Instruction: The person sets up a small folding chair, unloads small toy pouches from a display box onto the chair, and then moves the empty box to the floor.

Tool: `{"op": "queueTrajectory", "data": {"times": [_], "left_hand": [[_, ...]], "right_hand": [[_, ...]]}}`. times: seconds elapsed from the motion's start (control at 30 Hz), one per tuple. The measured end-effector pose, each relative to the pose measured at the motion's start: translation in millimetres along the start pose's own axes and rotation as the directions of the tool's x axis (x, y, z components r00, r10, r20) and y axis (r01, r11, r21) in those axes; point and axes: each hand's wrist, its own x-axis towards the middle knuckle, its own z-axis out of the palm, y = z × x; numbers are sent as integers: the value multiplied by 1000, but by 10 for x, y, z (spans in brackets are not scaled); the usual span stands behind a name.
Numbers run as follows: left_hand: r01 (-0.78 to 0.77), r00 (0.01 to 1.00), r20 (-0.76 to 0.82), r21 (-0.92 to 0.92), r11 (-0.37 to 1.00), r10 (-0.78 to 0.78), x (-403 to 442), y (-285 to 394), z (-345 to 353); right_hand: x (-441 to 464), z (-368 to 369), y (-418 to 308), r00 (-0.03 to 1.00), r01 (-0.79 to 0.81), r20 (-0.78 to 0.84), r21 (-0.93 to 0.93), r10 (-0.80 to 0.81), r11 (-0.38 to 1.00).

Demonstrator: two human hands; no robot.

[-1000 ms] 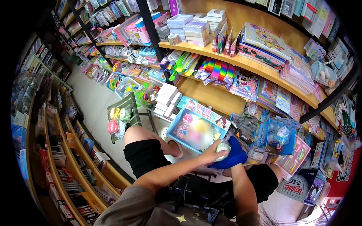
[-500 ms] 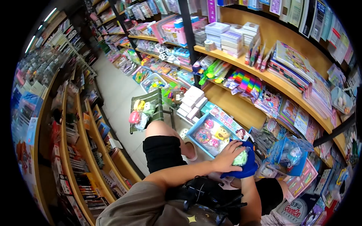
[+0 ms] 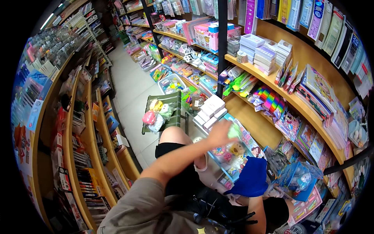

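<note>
My left hand (image 3: pixel 220 134), smeared by motion, is over the back left part of a light-blue open box (image 3: pixel 223 168). A soft-looking green item (image 3: pixel 235 131) shows between its fingers. Small colourful toys lie in the box, among them a yellowish-brown round one (image 3: pixel 237 148) and pink ones (image 3: pixel 227 156). A bright blue cloth (image 3: pixel 251 179) covers my right hand at the box's front right edge, and nearly all the fingers are hidden beneath it.
A green folding stool (image 3: pixel 173 113) holds bagged toys (image 3: pixel 156 114). White small boxes (image 3: pixel 212 106) are stacked behind the light-blue box. Wooden shelves (image 3: pixel 265 74) with stationery rise ahead and right; more shelves (image 3: pixel 87 156) stand left of a tiled aisle (image 3: pixel 134 93).
My left hand has moved left and back with the green item, away from the blue cloth. The cloth now stands more upright over my right hand. The camera view has shifted.
</note>
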Motion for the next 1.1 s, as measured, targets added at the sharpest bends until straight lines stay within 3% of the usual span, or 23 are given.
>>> {"op": "queueTrajectory", "data": {"times": [0.03,0.07,0.13,0.17,0.2,0.23,0.27,0.33,0.43,0.47,0.53,0.63,0.73,0.77,0.8,0.83,0.9,0.93,0.97,1.0,1.03,1.07,1.1], "left_hand": [[67,996,-68,35,997,-65,47,-257,-130],[149,984,-112,72,986,-140,90,-500,-335],[307,933,-250,173,936,-260,47,-1012,-706],[394,891,-328,212,894,-315,-16,-1377,-799],[575,788,-381,173,799,-484,-108,-1666,-1130],[643,754,-361,240,727,-548,-196,-2038,-1254],[721,685,-405,252,646,-606,-267,-2195,-1352],[768,619,-491,219,601,-613,-399,-2531,-1448],[807,579,-491,229,544,-651,-526,-2883,-1432],[829,558,-426,252,499,-712,-554,-2911,-1394],[859,495,-292,311,408,-819,-622,-2947,-1344],[867,476,-227,281,411,-849,-688,-3037,-1265],[852,504,-257,308,424,-825,-677,-3065,-1335],[846,515,-272,311,432,-813,-678,-3079,-1313],[837,537,-297,309,452,-790,-659,-3064,-1326],[826,558,-322,306,474,-765,-621,-3017,-1327],[732,681,-378,323,600,-628,-471,-2838,-1246],[661,746,-386,332,672,-543,-407,-2845,-1183],[586,799,-398,343,735,-451,-333,-2836,-1137],[454,868,-387,363,814,-311,-201,-2659,-1065],[393,909,-271,296,871,-318,-83,-2468,-991],[339,938,-151,218,915,-311,44,-2197,-911],[202,971,-157,134,970,-181,131,-2048,-693]], "right_hand": [[-28,55,-48,999,40,-21,9,-40,999],[11,-15,-32,996,82,-26,-198,-89,977],[94,-154,95,958,261,61,-582,-279,770],[122,-214,111,963,241,72,-658,-260,714],[148,-275,129,967,223,82,-728,-240,649],[175,-332,144,971,206,93,-790,-220,578],[70,-195,94,982,155,35,-703,-184,695],[40,-219,135,977,204,101,-718,-189,666],[-42,321,-94,972,215,137,-847,-192,486],[34,-180,71,968,217,175,-943,-179,252],[55,-195,70,969,204,168,-958,-181,203],[145,-318,145,944,236,221,-971,-246,33],[61,147,-37,854,302,440,-854,-278,-424],[56,238,-111,821,303,488,-811,-295,-500],[84,150,-72,816,324,470,-854,-337,-408],[110,-11,-25,836,332,395,-917,-381,-221],[209,-458,208,913,277,131,-895,-387,349],[257,-704,344,936,215,-12,-770,-351,601],[301,-832,379,934,231,18,-794,-357,563],[301,-828,342,912,285,121,-875,-393,392],[298,-822,304,879,332,222,-920,-423,207],[266,-626,148,814,378,399,-916,-422,-136],[245,-550,88,790,378,451,-891,-415,-249]]}}
